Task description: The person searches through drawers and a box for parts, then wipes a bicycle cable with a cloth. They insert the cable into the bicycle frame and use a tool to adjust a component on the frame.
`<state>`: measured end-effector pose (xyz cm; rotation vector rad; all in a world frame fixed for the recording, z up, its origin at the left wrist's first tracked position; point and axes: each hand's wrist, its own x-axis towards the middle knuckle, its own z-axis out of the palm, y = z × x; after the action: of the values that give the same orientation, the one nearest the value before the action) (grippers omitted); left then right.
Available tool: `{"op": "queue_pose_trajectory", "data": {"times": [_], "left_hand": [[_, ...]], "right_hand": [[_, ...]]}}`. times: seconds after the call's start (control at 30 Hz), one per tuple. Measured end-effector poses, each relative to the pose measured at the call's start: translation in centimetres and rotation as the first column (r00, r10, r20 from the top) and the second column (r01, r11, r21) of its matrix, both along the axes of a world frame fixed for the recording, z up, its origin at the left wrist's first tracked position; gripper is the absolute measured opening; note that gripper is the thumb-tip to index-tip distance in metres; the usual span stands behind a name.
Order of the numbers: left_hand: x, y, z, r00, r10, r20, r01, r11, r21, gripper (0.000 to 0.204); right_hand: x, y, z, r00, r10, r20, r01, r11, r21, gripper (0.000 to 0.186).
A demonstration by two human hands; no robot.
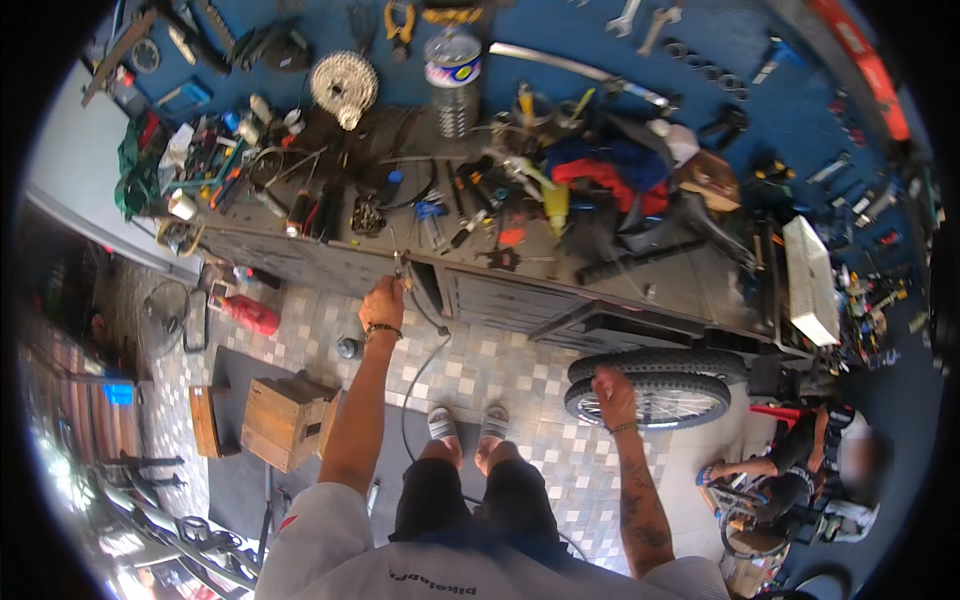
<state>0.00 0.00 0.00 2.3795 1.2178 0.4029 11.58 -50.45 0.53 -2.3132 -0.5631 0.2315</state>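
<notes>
My left hand (382,305) is closed around the end of a dark hose with a slim metal nozzle (401,264), held in front of the workbench edge. From there the hose (415,372) loops down and trails over the floor near my feet. My right hand (616,402) is out to the right with its fingers curled in, and nothing shows in it. In the picture it overlaps the left part of two bicycle wheels (690,402) with black knobby tyres; whether it touches them I cannot tell.
The workbench (385,262) is crowded with tools, a bottle (453,80), cloths (620,165) and a cassette (344,88). Wooden boxes (280,425) and a red bottle (250,313) stand at left. Another person (815,440) sits at right by a small wheel. Tools hang on the blue wall.
</notes>
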Motion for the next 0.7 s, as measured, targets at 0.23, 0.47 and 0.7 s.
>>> {"op": "queue_pose_trajectory", "data": {"times": [0.23, 0.47, 0.7], "left_hand": [[-1.2, 0.2, -8.4, 0.766, 0.17, 0.621, -0.066, 0.98, -0.187, 0.027], [-1.0, -5.4, -26.8, 0.739, -0.036, 0.673, 0.293, 0.916, -0.274, 0.02], [5.9, -12.3, -30.9, 0.488, -0.129, 0.864, 0.676, 0.681, -0.28, 0.015]], "right_hand": [[6.1, 16.9, 1.5, 0.637, -0.049, 0.769, -0.144, 0.973, 0.181, 0.037], [11.6, 20.8, -4.6, 0.211, -0.138, 0.968, -0.212, 0.96, 0.183, 0.048], [15.6, 21.5, -5.5, -0.198, -0.261, 0.945, -0.365, 0.914, 0.176, 0.043]]}}
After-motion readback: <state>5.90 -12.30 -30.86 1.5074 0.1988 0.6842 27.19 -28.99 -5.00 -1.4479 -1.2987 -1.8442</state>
